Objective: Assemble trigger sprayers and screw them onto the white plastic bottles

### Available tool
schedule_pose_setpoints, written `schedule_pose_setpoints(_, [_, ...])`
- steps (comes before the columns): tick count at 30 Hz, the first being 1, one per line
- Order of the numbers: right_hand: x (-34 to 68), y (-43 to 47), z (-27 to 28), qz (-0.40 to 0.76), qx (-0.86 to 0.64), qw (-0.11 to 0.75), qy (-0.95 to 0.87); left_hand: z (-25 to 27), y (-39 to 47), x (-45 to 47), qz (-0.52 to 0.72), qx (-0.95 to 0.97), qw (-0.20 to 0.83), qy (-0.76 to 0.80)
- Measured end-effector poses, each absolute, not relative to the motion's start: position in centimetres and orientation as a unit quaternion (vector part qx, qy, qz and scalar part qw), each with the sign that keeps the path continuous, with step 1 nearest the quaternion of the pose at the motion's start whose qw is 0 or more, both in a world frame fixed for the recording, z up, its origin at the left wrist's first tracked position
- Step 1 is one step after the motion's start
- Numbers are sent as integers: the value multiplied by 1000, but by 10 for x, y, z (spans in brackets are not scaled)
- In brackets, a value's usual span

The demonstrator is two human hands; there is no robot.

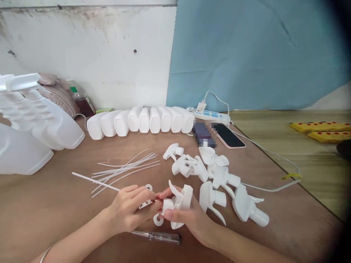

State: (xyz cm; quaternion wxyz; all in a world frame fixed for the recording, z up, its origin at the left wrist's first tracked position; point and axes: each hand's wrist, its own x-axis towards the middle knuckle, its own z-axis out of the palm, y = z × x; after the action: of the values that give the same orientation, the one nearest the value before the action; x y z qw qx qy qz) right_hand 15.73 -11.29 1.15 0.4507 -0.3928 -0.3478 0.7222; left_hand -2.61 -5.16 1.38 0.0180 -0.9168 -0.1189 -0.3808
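Brown table (pixel 63 204); white bottles (pixel 144 120) rowed at back. Left hand (pixel 131 210): fingers bent, can't tell what they grip. Right hand (pixel 192 217): closed round white trigger sprayer (pixel 187 197), table's near middle. Screwdriver (pixel 166 237) just nearer. Thin tube (pixel 93 180) reaching left hand. Flat rings (pixel 157 224).

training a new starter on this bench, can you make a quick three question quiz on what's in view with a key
1. Which hand grips the raised white sprayer head?
2. True or false: the screwdriver lies nearer the camera than the thin white tubes.
3. The power strip lies nearest which? A) blue sheet B) padded bag C) screwdriver

Key: 1. right hand; 2. true; 3. A
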Motion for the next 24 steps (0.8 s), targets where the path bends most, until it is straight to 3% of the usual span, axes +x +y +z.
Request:
schedule_pose_setpoints(14, [157,-106,13,714,-410,461,-332,26,-50,-22,-355,-928,78,-86])
schedule_pose_setpoints(19, [157,-106,10,744,-387,463,-287,30,-51,-19,-328,-941,28,-82])
schedule_pose_setpoints(24, [156,-106,6,755,-363,485,-249,39,-58,-20,-225,-968,-39,-104])
